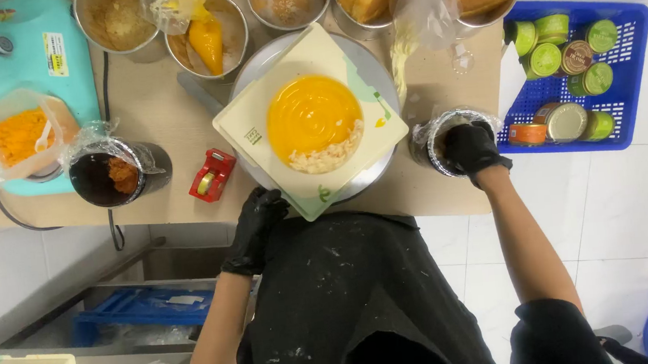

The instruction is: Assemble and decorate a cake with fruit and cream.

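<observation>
White floor tiles surround a tan bench (154, 111) crowded with metal tins of toppings along its far edge. At its middle sits a round turntable (376, 68) carrying a cream square board (256, 125), and on that a domed yellow cake (312, 120) with a band of pale flakes along its near side. The left hand (259, 227), in a black glove, rests with its fingers curled on the near corner of the board, gripping its edge. The right hand (471, 146), also gloved, is dipped into a small plastic-lined tin (446, 144) just right of the turntable; its fingertips are hidden inside, so I cannot tell whether they are pinched together or spread. A red tape dispenser (212, 174) lies just left of the board, and a dark tin (109, 176) stands further left. A blue basket (638, 68) of green-lidded jars sits beyond the bench's right end. The board overhangs the turntable at its corners, so a pull from the left hand might tilt it and slide the cake; loose flakes carried from the tin could also drop onto the glossy yellow glaze, where they would likely stick.
</observation>
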